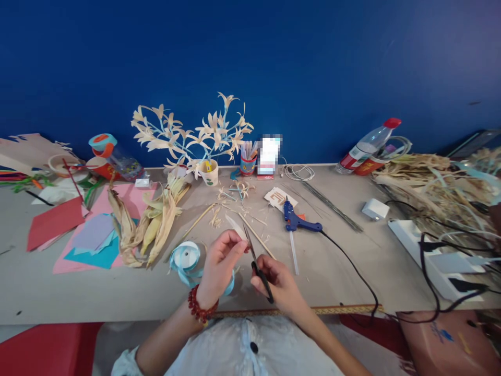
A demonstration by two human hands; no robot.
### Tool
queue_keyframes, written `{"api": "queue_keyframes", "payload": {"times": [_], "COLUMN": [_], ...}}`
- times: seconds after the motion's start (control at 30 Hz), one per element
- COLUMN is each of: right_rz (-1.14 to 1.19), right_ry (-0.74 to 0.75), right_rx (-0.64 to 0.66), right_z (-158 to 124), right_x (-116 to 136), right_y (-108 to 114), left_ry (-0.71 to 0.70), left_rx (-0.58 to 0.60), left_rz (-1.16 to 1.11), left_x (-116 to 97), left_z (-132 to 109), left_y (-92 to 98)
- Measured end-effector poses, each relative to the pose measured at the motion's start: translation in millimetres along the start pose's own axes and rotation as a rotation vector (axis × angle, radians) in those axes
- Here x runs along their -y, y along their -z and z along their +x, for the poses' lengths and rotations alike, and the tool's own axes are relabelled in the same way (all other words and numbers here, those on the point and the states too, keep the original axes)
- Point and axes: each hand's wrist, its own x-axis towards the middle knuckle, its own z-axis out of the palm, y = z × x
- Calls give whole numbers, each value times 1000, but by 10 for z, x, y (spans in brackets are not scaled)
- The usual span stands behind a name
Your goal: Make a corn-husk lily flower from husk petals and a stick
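Note:
My left hand (219,263), with a red bead bracelet on the wrist, pinches a thin pale piece of corn husk (236,227) that points up and away from me. My right hand (277,282) grips black-handled scissors (254,259), whose blades meet the husk piece beside my left fingertips. Both hands are just above the near part of the grey table (344,271). A roll of light blue ribbon (187,257) lies right by my left hand.
A blue glue gun (298,222) with a black cord lies right of my hands. Dried corn husks (154,224) and coloured paper sheets (94,237) lie left. A husk flower arrangement (195,133) stands at the back. A water bottle (368,145), husk pile (434,183) and power strip (430,250) sit right.

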Motion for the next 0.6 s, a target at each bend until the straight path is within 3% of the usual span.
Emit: {"api": "queue_keyframes", "payload": {"times": [0.6], "right_rz": [6], "right_ry": [-29], "right_rx": [-7], "right_z": [-21], "right_x": [-31], "right_y": [21], "left_ry": [-34], "left_rx": [86], "left_rz": [281], "left_x": [-105], "left_z": [41], "left_y": [100]}}
